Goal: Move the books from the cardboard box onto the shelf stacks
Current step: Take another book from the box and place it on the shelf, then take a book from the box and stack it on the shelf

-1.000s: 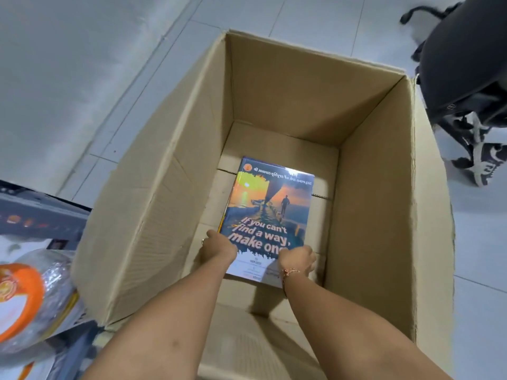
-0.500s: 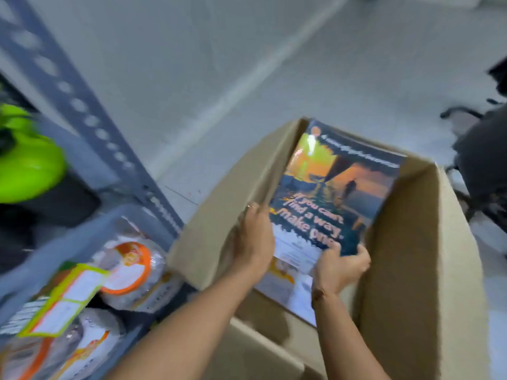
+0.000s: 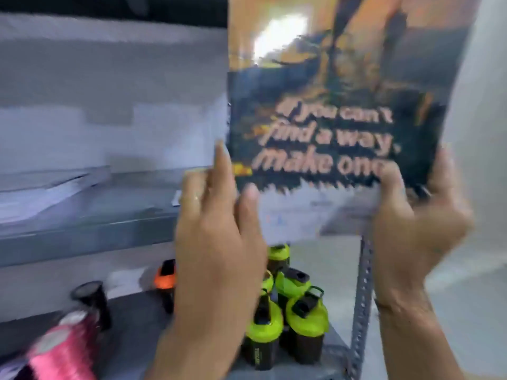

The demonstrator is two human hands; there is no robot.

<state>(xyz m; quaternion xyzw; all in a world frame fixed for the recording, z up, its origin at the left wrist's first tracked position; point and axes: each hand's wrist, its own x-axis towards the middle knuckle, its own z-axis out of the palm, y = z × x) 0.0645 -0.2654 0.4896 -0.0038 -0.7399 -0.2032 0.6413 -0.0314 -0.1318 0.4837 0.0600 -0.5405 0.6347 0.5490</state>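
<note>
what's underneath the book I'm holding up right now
Below the book, held by the left hand and right hand, green-lidded bottles stand on a grey shelf. The hands and book hide whatever lies behind them.

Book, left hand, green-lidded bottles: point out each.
book (image 3: pixel 329 111), head view, cover artwork.
left hand (image 3: pixel 216 242), head view, back of hand.
green-lidded bottles (image 3: pixel 307 316), head view, one lid.

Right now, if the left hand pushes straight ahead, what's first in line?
The left hand, gripping the book, probably meets the pale stacks on the grey shelf; blur leaves depth unclear.
</note>
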